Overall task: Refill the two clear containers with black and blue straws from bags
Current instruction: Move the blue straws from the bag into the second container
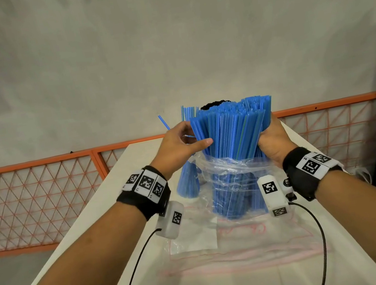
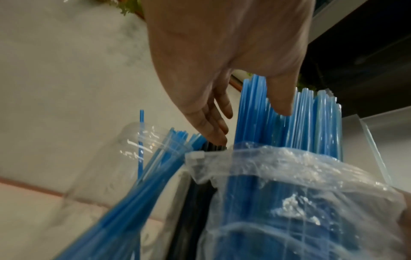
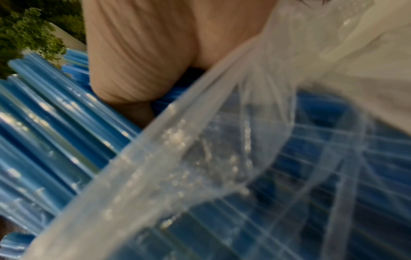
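The right hand (image 1: 272, 140) clamps curled fingers round the blue straw bundle (image 1: 232, 129) above its clear bag (image 1: 227, 170); the left hand (image 1: 179, 147) rests straight, slightly spread fingers (image 2: 213, 121) against it.

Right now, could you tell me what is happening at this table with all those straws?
A person is pulling a thick bundle of blue straws out of a clear plastic bag over a white table. The right hand grips the bundle; the left hand rests against its other side, fingers fairly straight. Behind stands a clear container already holding some blue straws, with black straws just visible beyond.
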Motion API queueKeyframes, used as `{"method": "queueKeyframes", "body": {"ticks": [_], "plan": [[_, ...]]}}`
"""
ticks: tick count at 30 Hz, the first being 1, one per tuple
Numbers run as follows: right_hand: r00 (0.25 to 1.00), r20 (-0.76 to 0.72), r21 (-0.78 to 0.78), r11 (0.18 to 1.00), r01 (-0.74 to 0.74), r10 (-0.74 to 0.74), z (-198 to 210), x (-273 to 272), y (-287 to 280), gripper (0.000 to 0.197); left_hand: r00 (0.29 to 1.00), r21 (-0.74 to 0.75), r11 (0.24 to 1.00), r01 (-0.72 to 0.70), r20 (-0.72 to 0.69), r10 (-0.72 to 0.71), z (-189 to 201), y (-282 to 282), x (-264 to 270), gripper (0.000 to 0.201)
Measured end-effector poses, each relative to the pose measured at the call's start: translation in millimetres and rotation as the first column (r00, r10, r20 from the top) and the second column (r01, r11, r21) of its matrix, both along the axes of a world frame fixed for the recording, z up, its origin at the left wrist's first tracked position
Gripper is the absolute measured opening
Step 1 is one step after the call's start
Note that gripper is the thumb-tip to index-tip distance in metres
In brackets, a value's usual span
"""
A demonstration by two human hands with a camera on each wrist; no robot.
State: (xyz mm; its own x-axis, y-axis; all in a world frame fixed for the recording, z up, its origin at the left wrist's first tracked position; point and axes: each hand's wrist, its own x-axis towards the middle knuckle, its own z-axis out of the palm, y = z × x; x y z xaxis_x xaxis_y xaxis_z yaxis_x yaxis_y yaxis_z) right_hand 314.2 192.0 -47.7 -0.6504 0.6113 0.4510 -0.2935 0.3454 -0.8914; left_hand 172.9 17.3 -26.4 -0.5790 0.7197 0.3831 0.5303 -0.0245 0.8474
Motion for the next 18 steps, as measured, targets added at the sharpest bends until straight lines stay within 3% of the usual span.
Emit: {"method": "queueKeyframes", "body": {"ticks": [8, 18], "plan": [[1.000, -0.004, -0.055, 0.998, 0.019, -0.019, 1, 0, -1, 0.036, 0.997, 0.004, 1.000, 0.021, 0.074, -0.022, 5, 20, 12, 0.035], [1.000, -0.008, -0.056, 0.998, 0.008, -0.009, 0, 1, -1, 0.039, 1.000, 0.004, 1.000, 0.009, -0.003, -0.009, 25, 35, 14, 0.015]]}}
